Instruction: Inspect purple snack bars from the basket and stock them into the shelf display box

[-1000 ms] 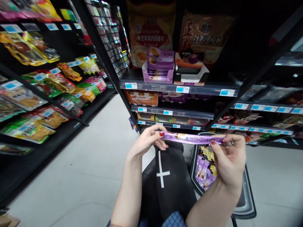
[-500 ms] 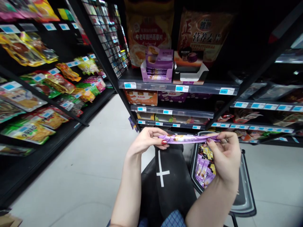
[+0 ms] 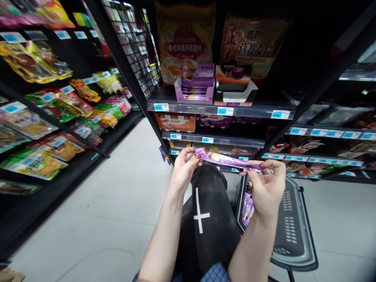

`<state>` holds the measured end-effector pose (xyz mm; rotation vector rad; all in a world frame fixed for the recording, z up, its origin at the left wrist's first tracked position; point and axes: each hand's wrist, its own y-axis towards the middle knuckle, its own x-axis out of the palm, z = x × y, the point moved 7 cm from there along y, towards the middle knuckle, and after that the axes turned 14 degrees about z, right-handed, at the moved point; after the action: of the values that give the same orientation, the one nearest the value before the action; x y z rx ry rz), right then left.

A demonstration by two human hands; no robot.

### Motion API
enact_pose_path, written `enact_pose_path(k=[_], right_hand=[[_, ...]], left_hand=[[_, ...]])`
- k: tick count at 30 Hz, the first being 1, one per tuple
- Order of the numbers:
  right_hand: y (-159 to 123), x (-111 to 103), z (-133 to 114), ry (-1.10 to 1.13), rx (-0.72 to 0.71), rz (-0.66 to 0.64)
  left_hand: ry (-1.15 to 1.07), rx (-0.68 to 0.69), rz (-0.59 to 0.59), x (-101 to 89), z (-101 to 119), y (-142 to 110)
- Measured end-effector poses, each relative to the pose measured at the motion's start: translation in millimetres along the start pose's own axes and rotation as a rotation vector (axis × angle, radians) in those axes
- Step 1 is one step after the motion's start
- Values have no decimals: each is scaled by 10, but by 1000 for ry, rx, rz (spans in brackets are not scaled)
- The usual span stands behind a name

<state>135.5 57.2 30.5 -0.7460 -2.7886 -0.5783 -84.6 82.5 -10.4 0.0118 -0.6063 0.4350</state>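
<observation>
A slim purple stick sachet [image 3: 225, 158] is stretched between my two hands, above my black-clad knee. My left hand [image 3: 185, 166] pinches its left end between thumb and fingers. The right end is gripped by my right hand [image 3: 266, 180], which sits slightly lower, so the sachet slopes down to the right. Below my right hand, more purple sachets [image 3: 248, 209] lie in the shopping basket [image 3: 308, 235], partly hidden by my forearm. On the shelf ahead stands an open purple display box [image 3: 210, 92] with similar sachets in it.
Beside the purple box is a black and brown carton [image 3: 235, 88]. Two large cereal bags [image 3: 186, 47] stand behind them. Orange packs [image 3: 175, 122] sit one shelf lower. Snack racks [image 3: 44, 156] line the left side, and a wire mesh panel [image 3: 136, 43] closes the shelf's side.
Both hands have moved up, the right one also leftward, with the sachet now tilted and its printed face turned more toward me. More of the basket's floor shows.
</observation>
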Motion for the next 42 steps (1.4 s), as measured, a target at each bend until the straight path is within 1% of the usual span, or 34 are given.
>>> enact_pose_path(k=[3, 7, 12, 14, 16, 17, 19, 20, 21, 22, 23, 24, 25, 26, 28, 29, 31, 36, 40, 42], right_hand=[[-10, 26, 3, 45, 1, 16], [3, 12, 41, 60, 31, 34], [18, 25, 149, 35, 122, 46], [19, 30, 164, 12, 127, 45], [16, 16, 157, -23, 125, 26], [9, 12, 157, -67, 137, -13], [-28, 16, 169, -229, 172, -162], [-52, 17, 164, -344, 160, -249], [-67, 10, 140, -469, 109, -311], [-71, 5, 93, -584, 24, -338], [-72, 14, 29, -668, -81, -336], [-80, 44, -35, -711, -177, -326], [-102, 100, -75, -713, -235, -334], [-137, 177, -86, -675, -248, -371], [-222, 350, -53, -533, -187, -478], [-250, 412, -35, -474, -156, -503], [-263, 470, -18, -409, -143, -485], [-221, 414, -68, -341, -240, -329], [-241, 404, -98, -307, -244, -217], [-271, 429, -117, -308, -266, -178]], left_hand=[[44, 15, 40, 0, -51, 19], [142, 6, 20, 12, -65, 24], [167, 1, 46, -37, -30, 39], [182, 7, 47, -39, -33, 42], [208, 43, 58, -46, -30, 50], [231, 86, 81, -62, -12, 55], [312, 203, 134, -102, 50, 57], [364, 261, 139, -109, 84, 48], [422, 306, 113, -93, 111, 31], [486, 340, 57, -56, 128, 3], [554, 372, -16, -2, 140, -37], [625, 412, -92, 62, 152, -92], [697, 465, -164, 134, 166, -160], [768, 525, -231, 210, 177, -235], [866, 646, -337, 354, 190, -388], [883, 697, -371, 412, 194, -453], [872, 777, -392, 483, 203, -543], [778, 914, -312, 486, 242, -599], [785, 1151, -262, 522, 313, -696], [834, 1216, -234, 544, 326, -729]])
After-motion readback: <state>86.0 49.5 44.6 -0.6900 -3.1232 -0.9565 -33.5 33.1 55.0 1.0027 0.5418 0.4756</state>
